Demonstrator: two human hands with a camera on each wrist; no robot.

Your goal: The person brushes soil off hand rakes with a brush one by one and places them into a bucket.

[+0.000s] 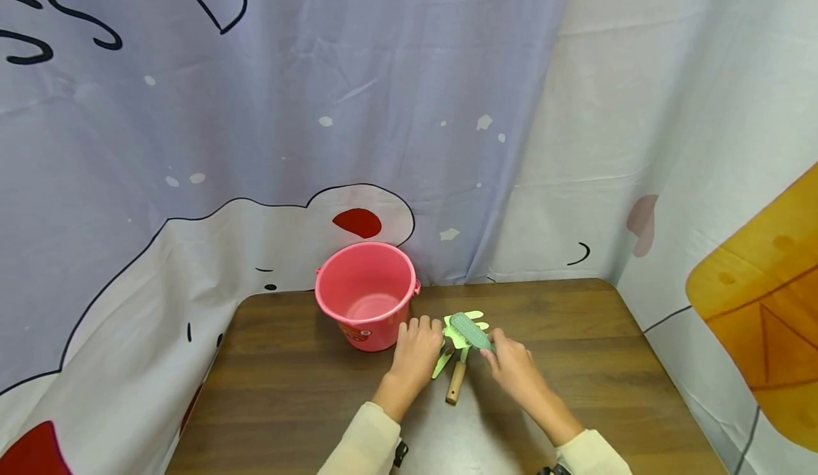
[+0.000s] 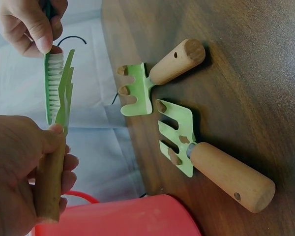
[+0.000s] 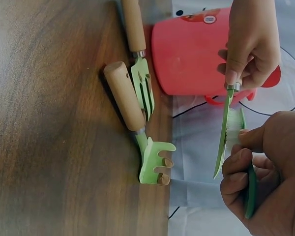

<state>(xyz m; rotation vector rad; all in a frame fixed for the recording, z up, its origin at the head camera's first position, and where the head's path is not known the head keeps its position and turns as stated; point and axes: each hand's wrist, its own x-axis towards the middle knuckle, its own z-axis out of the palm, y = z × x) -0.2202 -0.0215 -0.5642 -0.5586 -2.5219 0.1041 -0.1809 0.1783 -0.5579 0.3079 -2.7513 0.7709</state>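
Observation:
My left hand (image 1: 418,347) grips the wooden handle (image 2: 50,182) of a small garden fork, whose light green head (image 2: 64,101) appears edge-on in the left wrist view. In my right hand (image 1: 514,365) is a green brush (image 1: 471,331) with white bristles (image 2: 55,81). The bristles lie against the face of the fork head. Below the hands, a green rake (image 3: 150,162) with bent tines and another green fork (image 3: 141,81) lie on the table, both with wooden handles. Brown patches mark their tines.
A pink bucket (image 1: 364,344) stands left of my hands, near the table's back edge. The wooden table (image 1: 287,390) ends against a printed curtain (image 1: 383,106) behind, with more curtain at both sides.

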